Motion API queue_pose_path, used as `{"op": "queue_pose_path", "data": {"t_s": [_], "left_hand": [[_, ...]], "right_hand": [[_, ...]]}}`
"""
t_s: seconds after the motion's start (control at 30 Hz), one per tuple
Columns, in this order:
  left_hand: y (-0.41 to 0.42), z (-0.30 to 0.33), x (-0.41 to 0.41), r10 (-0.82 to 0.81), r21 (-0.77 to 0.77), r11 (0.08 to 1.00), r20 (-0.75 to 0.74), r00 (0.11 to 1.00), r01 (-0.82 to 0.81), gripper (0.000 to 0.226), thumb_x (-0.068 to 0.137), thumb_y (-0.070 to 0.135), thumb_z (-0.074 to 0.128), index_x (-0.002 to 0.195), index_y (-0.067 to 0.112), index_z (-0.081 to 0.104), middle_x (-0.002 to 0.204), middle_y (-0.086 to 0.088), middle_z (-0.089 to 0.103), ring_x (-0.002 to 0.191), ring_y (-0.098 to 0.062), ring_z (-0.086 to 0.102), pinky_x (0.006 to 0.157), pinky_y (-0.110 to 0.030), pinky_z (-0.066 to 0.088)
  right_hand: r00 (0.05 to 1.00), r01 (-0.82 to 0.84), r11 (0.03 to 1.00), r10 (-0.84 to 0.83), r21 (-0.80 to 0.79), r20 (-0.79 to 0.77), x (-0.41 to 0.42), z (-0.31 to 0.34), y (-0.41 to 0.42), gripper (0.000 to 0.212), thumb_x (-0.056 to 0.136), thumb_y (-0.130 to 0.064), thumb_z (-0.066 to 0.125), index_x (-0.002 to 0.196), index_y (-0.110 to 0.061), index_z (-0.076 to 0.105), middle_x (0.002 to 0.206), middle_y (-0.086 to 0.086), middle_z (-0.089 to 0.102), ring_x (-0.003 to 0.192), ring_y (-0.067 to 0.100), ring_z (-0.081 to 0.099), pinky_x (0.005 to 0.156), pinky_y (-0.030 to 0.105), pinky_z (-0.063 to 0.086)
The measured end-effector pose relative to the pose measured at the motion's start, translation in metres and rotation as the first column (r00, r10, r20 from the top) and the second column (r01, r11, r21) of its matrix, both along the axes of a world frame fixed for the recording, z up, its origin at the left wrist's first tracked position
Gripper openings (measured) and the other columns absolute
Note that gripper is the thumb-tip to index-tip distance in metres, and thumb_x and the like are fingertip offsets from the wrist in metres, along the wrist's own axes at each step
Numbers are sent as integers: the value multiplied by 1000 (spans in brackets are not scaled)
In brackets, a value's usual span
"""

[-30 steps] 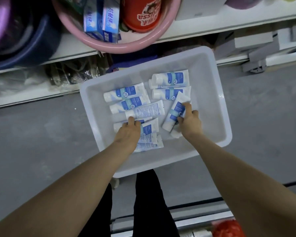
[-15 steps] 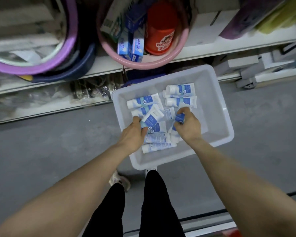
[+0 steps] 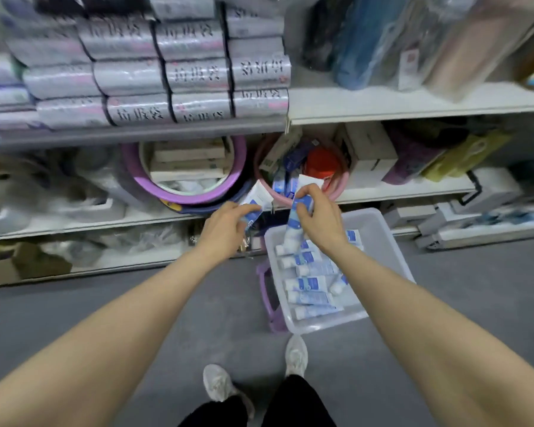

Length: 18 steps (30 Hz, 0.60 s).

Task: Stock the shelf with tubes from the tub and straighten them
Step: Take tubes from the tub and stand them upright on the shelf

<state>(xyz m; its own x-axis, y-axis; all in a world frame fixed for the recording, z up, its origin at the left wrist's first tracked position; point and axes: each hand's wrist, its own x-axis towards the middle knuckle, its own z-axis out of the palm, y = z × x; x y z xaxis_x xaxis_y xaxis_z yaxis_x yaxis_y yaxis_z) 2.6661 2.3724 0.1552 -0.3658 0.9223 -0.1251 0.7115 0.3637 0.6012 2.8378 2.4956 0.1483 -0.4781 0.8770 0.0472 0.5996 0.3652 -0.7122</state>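
Head view: my left hand (image 3: 225,224) and right hand (image 3: 319,221) each grip a tube (image 3: 299,204); light, squashy, slick, so I'd hold mid-body

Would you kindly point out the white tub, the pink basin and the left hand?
white tub (image 3: 392,257): head view, bare right wall.
pink basin (image 3: 339,192): head view, front rim.
left hand (image 3: 225,229): head view, back of hand.
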Motion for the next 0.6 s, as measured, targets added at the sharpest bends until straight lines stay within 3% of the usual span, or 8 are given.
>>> {"op": "queue_pose_path", "data": {"t_s": [0.17, 0.3, 0.43, 0.6], "left_hand": [[-35, 63, -57, 134, 169, 979, -131, 982, -111, 52, 85, 4, 53, 125, 35, 62, 117, -1, 62, 110, -27, 55, 82, -33, 41], [-65, 114, -98, 238, 335, 926, -164, 957, -173, 47, 86, 9, 59, 125, 35, 62, 113, 0, 64, 103, -27, 59, 80, -34, 45], [-88, 170, -133, 310, 461, 862, -148, 939, -211, 45, 88, 14, 62, 128, 35, 61, 109, 0, 65, 102, -26, 60, 82, -39, 48], [-103, 243, -166, 388, 609, 762, -157, 908, -220, 45, 87, 19, 66, 129, 32, 59, 115, 1, 67, 99, -20, 59, 75, -25, 38]], "right_hand": [[982, -175, 951, 187, 255, -22, -63, 76, -7, 17, 88, -19, 53, 104, -24, 54, 100, -3, 64, 88, 21, 58, 75, 33, 43], [955, -266, 876, 296, 403, -14, -113, 138, -15, 29, 90, -20, 53, 118, -29, 52, 109, 2, 64, 98, 25, 59, 78, 33, 43], [921, -325, 803, 389, 500, -25, -157, 200, -31, 32, 92, -21, 55, 122, -31, 50, 111, 2, 63, 93, 24, 59, 75, 33, 43], [886, -327, 709, 460, 625, -58, -198, 282, -51, 25, 91, -22, 59, 115, -29, 53, 107, -1, 62, 80, 14, 53, 78, 34, 45]]}}
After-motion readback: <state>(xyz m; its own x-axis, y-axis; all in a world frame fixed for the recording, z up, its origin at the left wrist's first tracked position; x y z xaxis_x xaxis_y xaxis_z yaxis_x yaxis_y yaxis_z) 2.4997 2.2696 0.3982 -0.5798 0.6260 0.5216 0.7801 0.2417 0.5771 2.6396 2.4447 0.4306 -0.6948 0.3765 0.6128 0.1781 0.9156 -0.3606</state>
